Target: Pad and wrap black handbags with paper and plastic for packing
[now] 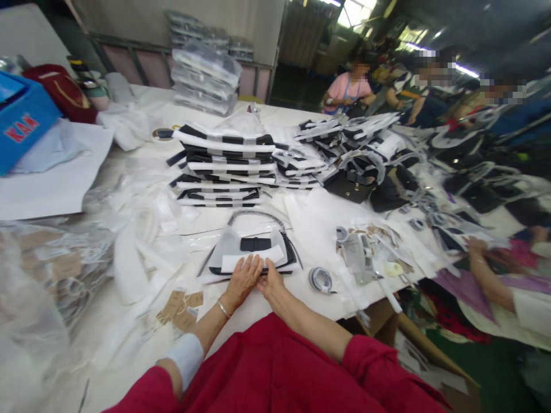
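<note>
Left hand (244, 281) lies flat, fingers nearly straight on the white strip (253, 259), probably pinning it; right hand (271, 281) curls at the black bag's (255, 244) near edge, can't tell if it's pinching anything. Bag's flat on the table (327, 307), likely for easy reach. Some sideways room before the tape roll (321, 280); bag stack (228, 166) limits the far side.

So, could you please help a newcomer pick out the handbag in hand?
On the white table, find the central stack of black bags. Nearer the wearer, touched by the left hand and right hand, lies the handbag. Unlike those, it lies unstacked, its black tab facing up.
</note>
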`<move>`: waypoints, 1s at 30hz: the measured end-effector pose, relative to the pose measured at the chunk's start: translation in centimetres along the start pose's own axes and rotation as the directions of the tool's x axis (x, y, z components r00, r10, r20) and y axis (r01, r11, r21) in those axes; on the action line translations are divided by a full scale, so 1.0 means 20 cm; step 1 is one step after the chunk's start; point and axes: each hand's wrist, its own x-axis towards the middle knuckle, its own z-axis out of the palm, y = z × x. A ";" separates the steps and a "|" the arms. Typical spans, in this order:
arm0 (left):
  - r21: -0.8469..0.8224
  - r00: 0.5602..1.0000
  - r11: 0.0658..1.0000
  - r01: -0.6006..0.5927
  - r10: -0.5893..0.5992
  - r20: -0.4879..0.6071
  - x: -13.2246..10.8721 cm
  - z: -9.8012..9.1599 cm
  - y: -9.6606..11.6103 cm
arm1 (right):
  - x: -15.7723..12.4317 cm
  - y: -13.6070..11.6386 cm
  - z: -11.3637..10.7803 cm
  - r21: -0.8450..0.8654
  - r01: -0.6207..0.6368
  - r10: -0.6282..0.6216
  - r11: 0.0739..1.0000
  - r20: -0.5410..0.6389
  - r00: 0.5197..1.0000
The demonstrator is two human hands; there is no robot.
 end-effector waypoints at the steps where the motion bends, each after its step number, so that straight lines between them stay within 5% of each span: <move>1: -0.003 1.000 1.000 -0.005 0.004 -0.012 0.01 0.00 -0.03 | -0.01 0.00 0.02 0.022 0.010 -0.010 1.000 -0.014 1.000; 8: 0.011 0.997 0.999 -0.038 0.038 -0.074 0.08 -0.03 -0.08 | -0.07 -0.06 0.09 0.059 0.002 0.001 0.998 -0.051 0.999; 11: 0.012 0.996 0.999 -0.047 0.048 -0.076 0.08 -0.06 -0.09 | -0.11 -0.09 -0.02 -0.095 -0.055 0.068 0.994 0.142 0.987; 14: -0.001 0.994 1.000 -0.025 0.025 -0.102 0.08 -0.09 -0.12 | -0.11 -0.13 -0.24 -0.366 0.136 -0.013 0.921 0.320 0.947; 16: 0.004 0.990 1.000 -0.017 0.017 -0.143 0.07 -0.11 -0.14 | -0.07 -0.18 -0.43 -0.478 0.412 -0.276 0.776 0.331 0.902; 18: 0.022 0.981 0.999 -0.024 0.028 -0.191 0.06 -0.13 -0.16 | -0.02 -0.25 -0.64 -0.547 0.639 -0.590 0.541 0.295 0.752; 20: 0.040 0.973 0.999 -0.036 0.044 -0.228 0.04 -0.16 -0.17 | 0.06 -0.31 -0.83 -0.669 0.686 -0.762 0.286 0.276 0.586; 22: 0.047 0.966 0.998 -0.044 0.054 -0.253 0.03 -0.19 -0.17 | 0.14 -0.35 -0.98 -0.797 0.595 -0.796 0.100 0.295 0.529; 25: 0.054 0.961 0.998 -0.024 0.038 -0.275 0.00 -0.23 -0.17 | 0.25 -0.33 -1.12 -0.880 0.454 -0.719 -0.137 0.403 0.565; 27: 0.059 0.961 0.998 0.012 0.005 -0.276 -0.01 -0.25 -0.18 | 0.30 -0.30 -1.12 -0.857 0.439 -0.662 -0.270 0.497 0.562; 30: 0.064 0.962 0.995 0.077 -0.057 -0.266 -0.03 -0.26 -0.20 | 0.32 -0.29 -0.99 -0.766 0.498 -0.621 -0.407 0.632 0.464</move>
